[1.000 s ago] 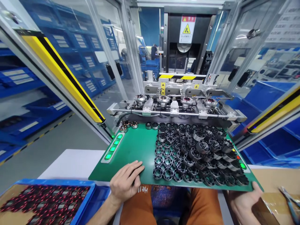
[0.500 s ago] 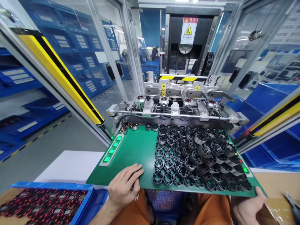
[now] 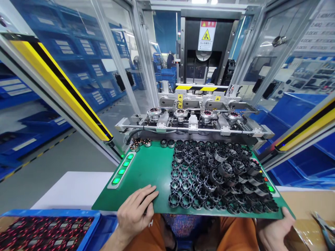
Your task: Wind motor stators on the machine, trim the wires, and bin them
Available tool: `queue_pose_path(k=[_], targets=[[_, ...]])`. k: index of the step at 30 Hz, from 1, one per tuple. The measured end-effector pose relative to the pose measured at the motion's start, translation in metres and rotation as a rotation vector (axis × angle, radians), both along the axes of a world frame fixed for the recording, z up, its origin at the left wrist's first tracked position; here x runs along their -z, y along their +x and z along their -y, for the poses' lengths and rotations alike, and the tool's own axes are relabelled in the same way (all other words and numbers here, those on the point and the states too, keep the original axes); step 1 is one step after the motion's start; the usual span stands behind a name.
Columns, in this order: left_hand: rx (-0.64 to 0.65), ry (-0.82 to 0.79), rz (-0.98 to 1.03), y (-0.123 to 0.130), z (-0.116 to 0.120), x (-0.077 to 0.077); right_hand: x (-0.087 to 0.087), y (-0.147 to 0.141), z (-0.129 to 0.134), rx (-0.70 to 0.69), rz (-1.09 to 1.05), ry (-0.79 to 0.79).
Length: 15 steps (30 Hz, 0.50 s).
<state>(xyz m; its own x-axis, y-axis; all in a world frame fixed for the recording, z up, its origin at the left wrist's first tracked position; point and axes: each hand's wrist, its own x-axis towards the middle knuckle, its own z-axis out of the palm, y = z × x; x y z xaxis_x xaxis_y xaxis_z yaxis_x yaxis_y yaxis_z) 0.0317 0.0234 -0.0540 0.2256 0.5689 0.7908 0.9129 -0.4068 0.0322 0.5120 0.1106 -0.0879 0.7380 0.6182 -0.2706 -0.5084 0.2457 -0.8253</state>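
My left hand (image 3: pixel 136 210) rests on the front edge of the green work surface (image 3: pixel 146 170), fingers spread and nothing in them. At the surface's front right corner is my right hand (image 3: pixel 276 230), its thumb on the edge and its other fingers hidden underneath or out of sight. Many black ring-shaped cores (image 3: pixel 185 184) cover the right half, stacked in layers toward the right. A few copper-wound cores (image 3: pixel 134 147) sit at the back left. Behind the surface, a machine fixture (image 3: pixel 193 122) carries several round parts, such as the core (image 3: pixel 181 113) on one holder.
A blue tray (image 3: pixel 90 226) of red-wound cores stands at the lower left. Pliers (image 3: pixel 323 226) lie on cardboard at the right. Yellow and black bars (image 3: pixel 65 90) flank the machine, and green-lit buttons (image 3: pixel 121 172) line the left side.
The view has shifted slightly, moving most things a little to the left. A green light on the leftmost fixture holder no longer shows. Both hands keep their places at the surface's edge.
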Motion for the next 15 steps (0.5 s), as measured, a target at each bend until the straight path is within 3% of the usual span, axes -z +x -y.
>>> queue_pose_path(k=[15], targets=[[-0.005, 0.002, -0.019, 0.0006, -0.0015, 0.0, 0.0015, -0.0016, -0.0018, 0.02, 0.031, -0.027]])
